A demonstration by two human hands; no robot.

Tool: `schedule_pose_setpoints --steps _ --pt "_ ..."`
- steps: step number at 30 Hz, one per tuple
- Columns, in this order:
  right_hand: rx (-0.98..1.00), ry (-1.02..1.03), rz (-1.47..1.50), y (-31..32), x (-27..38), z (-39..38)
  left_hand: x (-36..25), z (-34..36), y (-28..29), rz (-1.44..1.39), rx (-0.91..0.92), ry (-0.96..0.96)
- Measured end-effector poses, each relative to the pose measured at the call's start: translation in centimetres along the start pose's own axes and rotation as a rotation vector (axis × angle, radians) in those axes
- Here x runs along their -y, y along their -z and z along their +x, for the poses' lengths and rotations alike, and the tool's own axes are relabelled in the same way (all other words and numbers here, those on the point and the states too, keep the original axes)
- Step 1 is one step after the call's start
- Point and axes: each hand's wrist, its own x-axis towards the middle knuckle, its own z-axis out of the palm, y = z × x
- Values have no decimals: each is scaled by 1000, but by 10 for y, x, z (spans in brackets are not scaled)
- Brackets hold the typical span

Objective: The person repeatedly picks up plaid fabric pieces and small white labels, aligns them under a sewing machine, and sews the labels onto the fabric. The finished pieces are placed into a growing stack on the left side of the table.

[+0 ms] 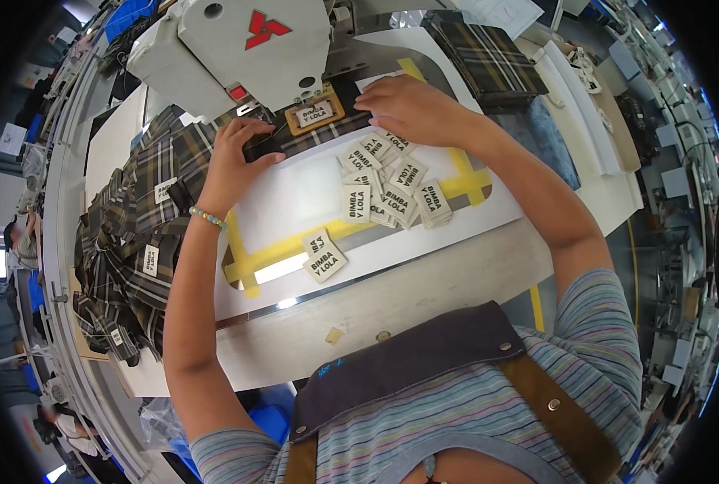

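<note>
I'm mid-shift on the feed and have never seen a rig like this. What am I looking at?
There's no robot: each grip is a person's bare hand. The one picture comes from a camera on their head, looking down; its wide lens bends straight edges. The large white machine looks like a sewing machine. Below it, a gold-coloured frame surrounds a pale label over plaid cloth. The left grip, thumb and fingers spread, is left of the frame; the right grip is right of it. Whether the right one pinches cloth, I can't tell. Nearer lie loose labels and yellow tape.
</note>
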Motion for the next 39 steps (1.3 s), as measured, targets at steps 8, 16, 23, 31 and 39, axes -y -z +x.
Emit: schedule_pose_setpoints --steps 8,16,23,31,39 --pt "-57 94 -147 16 0 -16 -21 20 -35 -62 -115 29" --pt "-73 142 -265 6 10 2 -15 24 -42 -29 -210 25" --pt "-232 330 -314 -3 19 8 -14 23 -44 -66 -224 15" --pt "-241 421 -356 -20 45 23 -8 17 -37 -346 -81 65" --pt "-235 296 -379 -20 28 13 -20 8 -42 -364 -37 -38"
